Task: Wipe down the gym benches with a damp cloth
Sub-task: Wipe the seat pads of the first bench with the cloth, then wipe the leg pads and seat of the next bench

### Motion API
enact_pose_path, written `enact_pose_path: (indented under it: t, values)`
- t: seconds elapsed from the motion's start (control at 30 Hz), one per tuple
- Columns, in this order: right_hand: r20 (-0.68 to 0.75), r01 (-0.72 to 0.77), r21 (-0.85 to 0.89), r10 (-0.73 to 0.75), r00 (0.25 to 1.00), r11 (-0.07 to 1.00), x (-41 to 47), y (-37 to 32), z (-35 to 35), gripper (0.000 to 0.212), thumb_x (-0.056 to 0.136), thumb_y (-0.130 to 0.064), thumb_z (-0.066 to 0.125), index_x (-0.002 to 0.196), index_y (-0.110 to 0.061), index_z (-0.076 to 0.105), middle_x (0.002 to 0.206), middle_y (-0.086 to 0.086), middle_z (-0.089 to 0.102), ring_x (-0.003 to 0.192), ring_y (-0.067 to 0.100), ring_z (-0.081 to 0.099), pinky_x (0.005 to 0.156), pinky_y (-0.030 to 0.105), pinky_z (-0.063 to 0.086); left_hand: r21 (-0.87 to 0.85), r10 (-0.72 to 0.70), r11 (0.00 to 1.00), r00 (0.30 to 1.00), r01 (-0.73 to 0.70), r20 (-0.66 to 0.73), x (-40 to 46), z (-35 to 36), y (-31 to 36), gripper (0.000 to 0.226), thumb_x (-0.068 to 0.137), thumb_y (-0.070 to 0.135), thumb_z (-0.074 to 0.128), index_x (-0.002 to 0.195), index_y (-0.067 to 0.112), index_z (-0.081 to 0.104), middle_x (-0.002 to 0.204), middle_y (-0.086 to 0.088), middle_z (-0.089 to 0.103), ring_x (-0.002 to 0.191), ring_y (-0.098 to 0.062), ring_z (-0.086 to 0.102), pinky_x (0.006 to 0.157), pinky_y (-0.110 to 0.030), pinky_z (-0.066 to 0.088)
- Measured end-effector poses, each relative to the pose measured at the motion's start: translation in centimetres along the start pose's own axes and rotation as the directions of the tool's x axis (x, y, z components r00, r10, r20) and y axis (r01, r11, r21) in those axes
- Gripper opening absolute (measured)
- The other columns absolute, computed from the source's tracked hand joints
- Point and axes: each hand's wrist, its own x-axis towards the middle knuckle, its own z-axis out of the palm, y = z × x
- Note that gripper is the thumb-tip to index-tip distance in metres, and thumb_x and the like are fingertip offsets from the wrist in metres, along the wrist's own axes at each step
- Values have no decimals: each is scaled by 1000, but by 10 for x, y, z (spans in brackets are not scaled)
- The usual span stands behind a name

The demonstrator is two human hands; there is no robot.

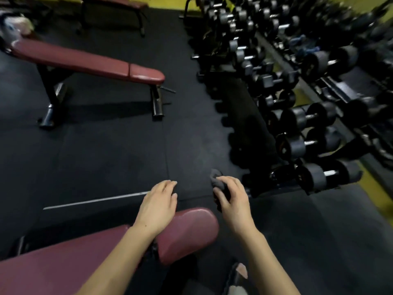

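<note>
A maroon padded bench point(187, 233) runs from the lower left to the middle, its rounded end below my hands. Past that end, over the black floor, my left hand point(158, 206) hovers palm down with fingers loosely spread, holding nothing. To the right of the bench end, my right hand point(230, 199) is shut on a dark grey cloth point(217, 179), bunched and sticking out past my fingers. A second maroon bench point(85, 60) stands at the upper left. A third maroon bench point(119, 2) shows at the top edge.
A long rack of black dumbbells point(297, 116) fills the right side, close to my right hand. Black rubber flooring point(106, 150) lies between the benches. A thin pale bar point(95, 200) lies on the floor left of my left hand. Yellow wall shows behind the rack.
</note>
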Motion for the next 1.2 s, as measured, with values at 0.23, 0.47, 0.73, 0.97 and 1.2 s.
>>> enact_pose_path:
  t: [0.23,0.47,0.73,0.97,1.2]
  values:
    - [4,-20,124,20,1000,992,86,76,-117,25,98,-16,71,123,-19,70,124,-9,57,119,-3,54,102,8,36,-44,-48,998,992,43,-113,93,52,147,45,107,32,39,150,19,45,153,3,45,144,-17,38,117,-41,35]
    - [55,-40,178,31,998,983,155,132,-205,27,98,-16,72,123,-26,73,122,-11,59,118,-1,58,101,7,38,-66,-90,994,989,83,-113,156,87,245,46,107,35,37,150,23,44,154,5,44,145,-14,35,117,-37,33]
    - [55,-32,241,20,998,970,214,151,-214,27,97,-16,73,122,-27,71,123,-10,62,118,-1,58,100,9,41,0,-149,989,979,150,-139,204,71,262,46,107,35,37,151,24,43,154,7,44,146,-12,35,118,-35,32]
    - [107,3,281,-35,994,960,304,136,-186,29,97,-16,72,116,-37,69,122,-14,64,118,1,60,103,20,46,-22,-177,984,964,176,-196,283,46,242,46,107,36,37,151,25,43,155,8,43,146,-11,33,119,-34,31]
    - [150,4,351,-61,987,936,469,111,-104,28,100,-15,69,116,-38,70,122,-16,66,118,4,62,103,31,49,-45,-278,960,937,275,-213,428,6,153,46,108,37,36,153,28,39,155,11,42,145,-10,36,117,-35,34]
